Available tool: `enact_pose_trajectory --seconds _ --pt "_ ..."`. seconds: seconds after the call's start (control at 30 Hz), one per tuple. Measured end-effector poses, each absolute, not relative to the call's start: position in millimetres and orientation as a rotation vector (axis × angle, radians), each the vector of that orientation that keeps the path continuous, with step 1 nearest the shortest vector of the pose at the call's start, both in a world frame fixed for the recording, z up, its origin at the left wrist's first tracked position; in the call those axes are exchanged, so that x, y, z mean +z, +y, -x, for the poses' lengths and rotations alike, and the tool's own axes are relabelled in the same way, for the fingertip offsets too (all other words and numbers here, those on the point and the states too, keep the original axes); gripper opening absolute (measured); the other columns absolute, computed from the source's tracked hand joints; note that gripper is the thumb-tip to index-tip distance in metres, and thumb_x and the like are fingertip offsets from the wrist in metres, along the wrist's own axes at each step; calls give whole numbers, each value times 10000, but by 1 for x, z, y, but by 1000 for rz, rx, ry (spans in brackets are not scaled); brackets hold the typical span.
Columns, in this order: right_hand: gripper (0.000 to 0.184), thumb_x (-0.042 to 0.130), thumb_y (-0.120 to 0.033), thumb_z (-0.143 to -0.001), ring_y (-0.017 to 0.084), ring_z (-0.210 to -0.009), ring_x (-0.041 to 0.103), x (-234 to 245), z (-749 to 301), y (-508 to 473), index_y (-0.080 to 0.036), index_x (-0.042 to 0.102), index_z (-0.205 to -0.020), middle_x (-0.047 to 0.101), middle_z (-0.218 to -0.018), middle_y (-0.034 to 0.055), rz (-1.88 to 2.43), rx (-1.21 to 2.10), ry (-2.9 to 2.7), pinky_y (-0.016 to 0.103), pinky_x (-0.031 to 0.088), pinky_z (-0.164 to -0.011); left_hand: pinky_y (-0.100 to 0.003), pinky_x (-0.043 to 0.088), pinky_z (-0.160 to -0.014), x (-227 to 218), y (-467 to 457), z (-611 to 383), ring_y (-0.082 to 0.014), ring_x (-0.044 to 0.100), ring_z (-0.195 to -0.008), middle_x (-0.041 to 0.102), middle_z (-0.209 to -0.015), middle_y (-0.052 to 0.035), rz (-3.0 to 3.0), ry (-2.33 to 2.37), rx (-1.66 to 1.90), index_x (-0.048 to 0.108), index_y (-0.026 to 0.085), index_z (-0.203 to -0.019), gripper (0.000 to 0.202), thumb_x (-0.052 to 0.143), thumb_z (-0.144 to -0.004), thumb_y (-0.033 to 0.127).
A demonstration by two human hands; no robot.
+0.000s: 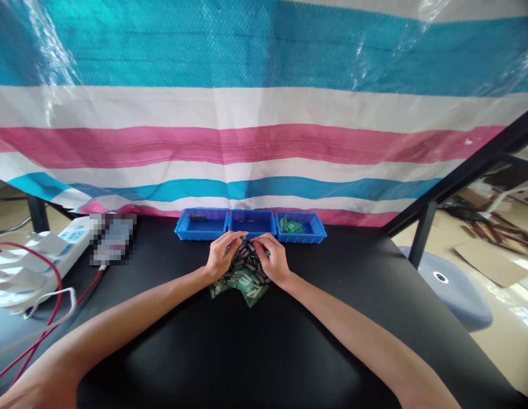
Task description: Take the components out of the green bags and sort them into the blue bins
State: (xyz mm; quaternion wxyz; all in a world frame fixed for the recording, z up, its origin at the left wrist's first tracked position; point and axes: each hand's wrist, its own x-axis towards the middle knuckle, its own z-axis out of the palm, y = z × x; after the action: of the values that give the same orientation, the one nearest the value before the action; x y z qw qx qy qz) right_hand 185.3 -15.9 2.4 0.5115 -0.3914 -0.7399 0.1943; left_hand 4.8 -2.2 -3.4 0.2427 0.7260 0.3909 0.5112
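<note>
A pile of small metallic pieces (250, 257) lies on the black table with green-tinted clear bags (247, 283) at its near side. At the pile's left edge is my left hand (222, 255), thumb and fingers drawn together; a tiny shiny bit shows at the fingertips, too small to name. My right hand (272, 261) rests at the right edge with curled fingers, a speck of green showing by them. What it holds, if anything, is hidden. Both hands are just in front of the middle blue bin (252, 231).
The left blue bin (202, 234) holds several small round pieces, the right blue bin (304, 238) green bags. Far left are a white power strip (70, 241), red cable (59, 278) and pixelated device. A striped tarp (264, 145) hangs behind; a grey stool (453, 295) stands right.
</note>
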Motion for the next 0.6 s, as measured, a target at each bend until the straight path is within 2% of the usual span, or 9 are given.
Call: enact_pose_trajectory --seconds 0.17,0.33,0.6 --pt "193 492 -232 -948 153 -707 581 1 -186 -17 -208 631 -1081 592 -860 49 897 475 -1786 284 508 -656 -190 466 -562 -8 -1 -5 -95 600 -585 651 -748 11 -1898 1078 1383 619 205 -1056 206 549 -917 339" --pt "231 516 -239 -936 147 -676 573 -1 -186 -18 -230 609 -1147 571 -837 37 866 488 -1829 278 517 -626 -188 442 -516 -10 -1 -5 -87 552 -513 619 -664 32 -1881 1050 1357 584 203 -1061 223 551 -912 365" --pt "203 554 -261 -926 142 -663 570 -3 -185 -16 -228 625 -1114 582 -846 40 848 458 -1854 273 522 -618 -185 411 -505 -5 -2 -5 -70 495 -466 580 -605 63 -1913 1026 1327 572 209 -1046 194 559 -913 350"
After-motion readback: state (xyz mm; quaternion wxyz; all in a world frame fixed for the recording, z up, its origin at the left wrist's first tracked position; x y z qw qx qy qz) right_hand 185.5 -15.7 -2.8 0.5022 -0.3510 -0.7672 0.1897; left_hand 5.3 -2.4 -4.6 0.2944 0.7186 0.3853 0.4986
